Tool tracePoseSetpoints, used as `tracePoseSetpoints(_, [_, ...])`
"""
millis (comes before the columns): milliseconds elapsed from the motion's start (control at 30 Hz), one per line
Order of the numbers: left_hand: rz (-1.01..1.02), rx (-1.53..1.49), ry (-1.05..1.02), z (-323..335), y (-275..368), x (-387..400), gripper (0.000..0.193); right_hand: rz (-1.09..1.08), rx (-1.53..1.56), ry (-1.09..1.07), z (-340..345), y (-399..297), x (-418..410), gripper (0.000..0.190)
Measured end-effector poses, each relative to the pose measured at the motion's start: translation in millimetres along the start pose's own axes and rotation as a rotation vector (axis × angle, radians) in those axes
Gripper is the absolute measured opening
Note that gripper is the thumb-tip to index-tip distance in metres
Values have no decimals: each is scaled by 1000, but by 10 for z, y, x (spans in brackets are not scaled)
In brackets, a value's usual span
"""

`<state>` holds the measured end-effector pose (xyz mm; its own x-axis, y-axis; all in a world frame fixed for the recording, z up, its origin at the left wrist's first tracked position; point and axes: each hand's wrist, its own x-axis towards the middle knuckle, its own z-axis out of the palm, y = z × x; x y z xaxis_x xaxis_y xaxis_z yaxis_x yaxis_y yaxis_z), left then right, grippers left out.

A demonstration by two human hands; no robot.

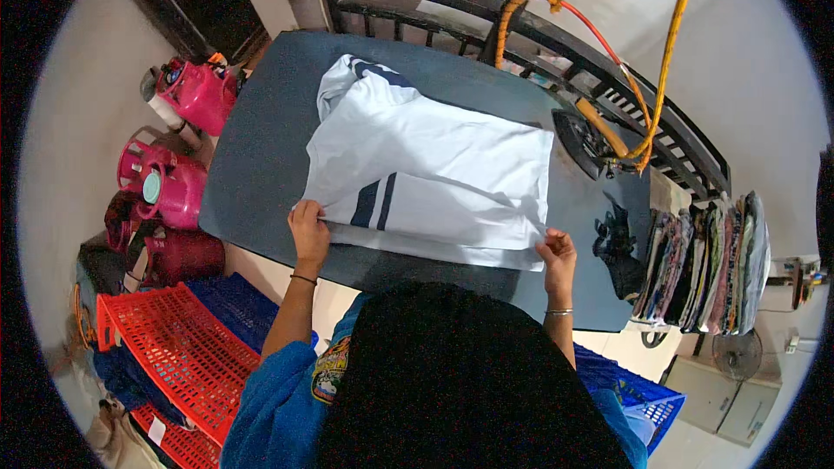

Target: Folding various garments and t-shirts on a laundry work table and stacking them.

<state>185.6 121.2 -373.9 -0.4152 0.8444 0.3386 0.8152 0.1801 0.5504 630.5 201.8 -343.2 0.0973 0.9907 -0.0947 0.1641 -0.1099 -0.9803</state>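
Note:
A white shirt (449,137) with dark navy stripes lies on the dark grey tabletop (260,124). Its near side is turned inward, so a sleeve with two navy bands rests across the body. The far sleeve spreads toward the upper left. My left hand (309,229) pinches the cloth at the near left, by the shoulder edge. At the lower right corner of the hem, my right hand (557,253) grips the cloth between thumb and fingers. A strip of the shirt's lower layer shows along the near edge, below the turned-in part.
An iron (586,137) with a wooden handle and an orange cord stands at the right back. Black cloth (616,247) and a stack of folded clothes (707,267) lie at the right. Pink gas cylinders (179,185) and a red plastic basket (182,352) stand left.

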Motion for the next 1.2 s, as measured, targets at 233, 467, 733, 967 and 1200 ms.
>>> tracePoseSetpoints(233, [27, -52, -107, -103, 65, 209, 32, -378, -1252, -237, 592, -272, -380, 45])
tracePoseSetpoints(467, [-77, -98, 89, 18, 36, 1498, 56, -413, -918, -32, 462, -369, 339, 37])
tracePoseSetpoints(733, [27, 284, -415, 817, -314, 2896, 32, -320, -856, 8, 581, -390, 1949, 42])
tracePoseSetpoints(967, [-238, -1250, -373, 516, 469, 3390, 12, -112, -758, -136, 440, 138, 2254, 25])
tracePoseSetpoints(1200, [118, -898, -1087, -600, 599, 1965, 20, 180, 478, 36, 143, -175, 934, 9])
